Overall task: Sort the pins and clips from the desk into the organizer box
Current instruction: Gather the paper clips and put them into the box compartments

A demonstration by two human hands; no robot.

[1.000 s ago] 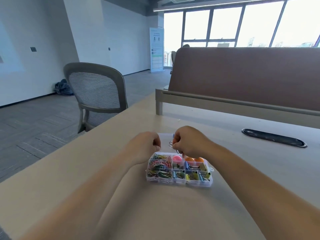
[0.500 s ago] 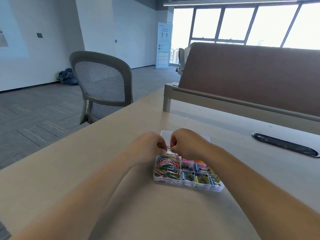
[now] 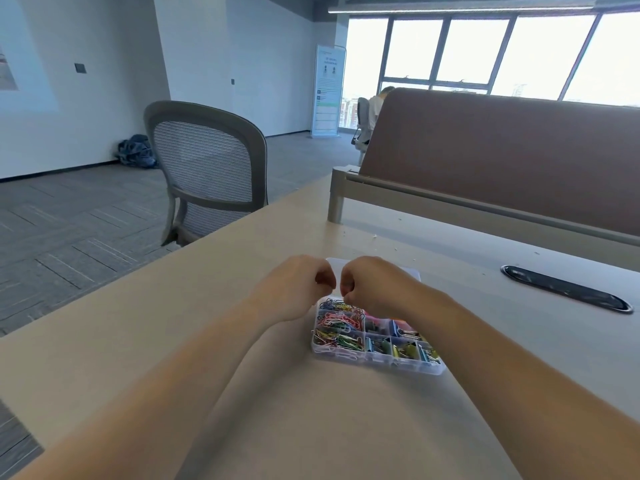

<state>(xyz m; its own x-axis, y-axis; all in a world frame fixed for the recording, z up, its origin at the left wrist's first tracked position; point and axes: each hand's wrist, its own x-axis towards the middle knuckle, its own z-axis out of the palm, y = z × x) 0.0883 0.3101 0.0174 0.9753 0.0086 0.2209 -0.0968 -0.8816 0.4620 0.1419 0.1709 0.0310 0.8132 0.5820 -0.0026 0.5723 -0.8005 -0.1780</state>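
**Fists nearly meeting over the box**

Drawn closer than half a second ago: left hand (image 3: pixel 294 285) and right hand (image 3: pixel 374 285), knuckles now almost touching. Hovering just above the far-left corner of the organizer box (image 3: pixel 381 363), with fingers curled tight into the palms. Cannot tell whether a clip is pinched inside either fist. Sitting on the bench (image 3: pixel 173 323), that box, with its clear lid (image 3: pixel 412 271) lying open behind. Filled with coloured paper clips (image 3: pixel 337 327) in the left compartments and binder clips (image 3: pixel 401 348) in the near right ones. Parked beyond the bench's left edge: a grey mesh office chair (image 3: pixel 207 168).
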